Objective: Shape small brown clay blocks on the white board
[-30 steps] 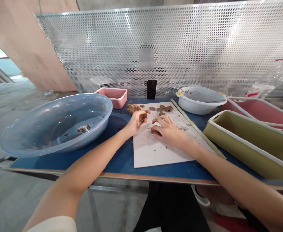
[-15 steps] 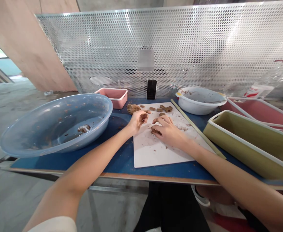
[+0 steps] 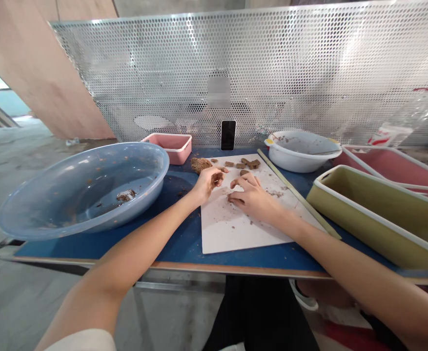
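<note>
My left hand (image 3: 208,184) hovers over the left edge of the white board (image 3: 219,236), its fingers loosely curved and apart. Brown smears mark its fingertips, and nothing shows between them. On the board, my right hand (image 3: 250,194) is bent palm down over a small brown piece of clay (image 3: 230,199), mostly hidden by its fingers. Behind the hands lie several small clay blocks (image 3: 250,163). A larger rough clay lump (image 3: 200,165) sits at the board's far left corner. Crumbs are scattered around my right hand.
A large blue basin (image 3: 82,226) stands left, with a pink tub (image 3: 179,155) behind it. A phone (image 3: 228,135) leans upright against the perforated metal panel (image 3: 162,63). Along the board's right side runs a thin strip (image 3: 297,192), then a white basin (image 3: 297,163) and an olive trough (image 3: 367,219).
The clay under my right hand is now more covered by its fingers. My left hand stays nearly in place. The view has shifted very slightly.
</note>
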A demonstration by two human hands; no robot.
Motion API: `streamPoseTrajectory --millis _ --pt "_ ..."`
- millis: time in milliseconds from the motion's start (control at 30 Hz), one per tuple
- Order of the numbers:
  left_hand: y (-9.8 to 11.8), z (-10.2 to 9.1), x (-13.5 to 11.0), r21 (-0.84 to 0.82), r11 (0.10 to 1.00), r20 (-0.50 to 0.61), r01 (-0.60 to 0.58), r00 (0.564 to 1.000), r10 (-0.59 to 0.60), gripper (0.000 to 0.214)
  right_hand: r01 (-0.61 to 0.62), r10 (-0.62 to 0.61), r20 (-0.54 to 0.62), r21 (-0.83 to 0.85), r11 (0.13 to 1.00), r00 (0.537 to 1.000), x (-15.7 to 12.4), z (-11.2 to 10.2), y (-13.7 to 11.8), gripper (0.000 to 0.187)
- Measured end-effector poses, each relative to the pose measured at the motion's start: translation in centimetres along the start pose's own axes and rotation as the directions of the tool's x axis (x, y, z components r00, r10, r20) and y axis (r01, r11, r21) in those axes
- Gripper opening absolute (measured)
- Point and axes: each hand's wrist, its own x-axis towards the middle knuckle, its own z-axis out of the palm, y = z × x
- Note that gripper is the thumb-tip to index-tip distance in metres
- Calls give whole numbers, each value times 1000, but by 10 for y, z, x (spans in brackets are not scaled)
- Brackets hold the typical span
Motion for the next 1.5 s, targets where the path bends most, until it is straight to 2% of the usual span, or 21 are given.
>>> streamPoseTrajectory --millis 333,400,467,533,600,667,767,900,1067,1233,1367,1500 --pt "-7 -6 4 49 998 30 -45 999 43 19 -43 43 -8 10 999 999 0 5 0 21" --pt "-8 -9 7 118 989 38 -93 995 89 20 -62 62 -19 2 998 998 0 4 0 15" --pt "-7 -13 10 280 942 91 -186 982 167 21 -95 94 -29 -5 996 995 0 0 0 14" --pt "-3 -18 13 505 804 236 -315 946 222 23 -114 114 -32 4 994 993 -1 -7 2 18" --pt "1 -25 15 645 629 416 -434 890 188 23 -109 110 -28 38 993 993 -1 -15 5 21" --pt "4 -33 15 664 518 574 -540 811 109 32 -98 101 -27 85 992 995 -1 -21 10 25" --pt "2 -45 12 624 424 695 -656 715 84 45 -81 85 -29 126 989 996 -2 -26 17 27" --pt "-4 -51 10 669 342 675 -659 732 89 59 -23 22 5 144 989 1000 -3 -30 19 25" --pt "-8 -43 10 681 307 684 -664 727 55 49 43 -52 61 133 990 997 -3 -33 15 32" --pt "-12 -41 11 667 355 676 -655 733 80 33 43 -48 49 96 994 998 -3 -32 15 29" --pt "-14 -40 11 661 404 657 -632 748 96 29 1 -3 24 87 996 1000 -2 -30 15 26" --pt "-15 -37 11 657 410 657 -633 747 100 26 10 -13 33 90 996 999 -1 -27 14 25"
